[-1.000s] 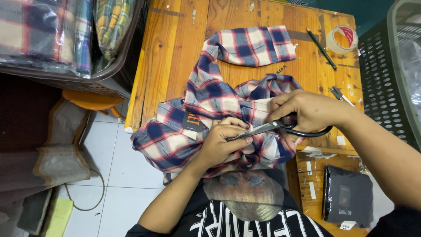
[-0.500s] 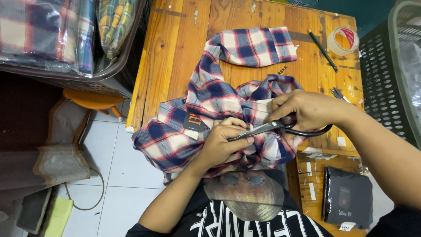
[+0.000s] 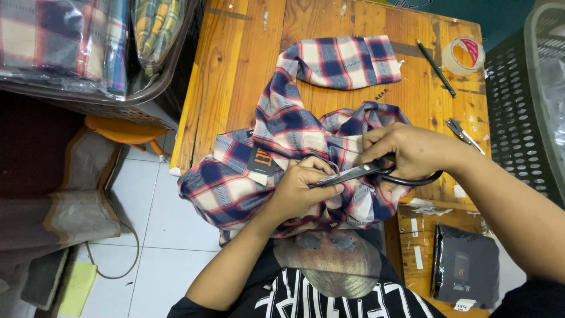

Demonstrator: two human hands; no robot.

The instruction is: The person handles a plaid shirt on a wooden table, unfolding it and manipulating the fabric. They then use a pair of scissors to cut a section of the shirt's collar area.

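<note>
A blue, red and white plaid shirt lies bunched on the wooden table, one sleeve stretched toward the far side. My left hand pinches a fold of the shirt near its front edge, beside a dark hang tag. My right hand grips black-handled scissors, fingers through the loops. The blades point left and meet the cloth right at my left fingers. Whether the blades are apart is unclear.
A dark pencil, a tape roll and small metal snips lie at the table's far right. A dark mesh basket stands right. A bin of bagged plaid clothes is left. A black packet rests near right.
Both hands stay on the shirt and scissors. The scissors and my left fingers have shifted only slightly over the fold.
</note>
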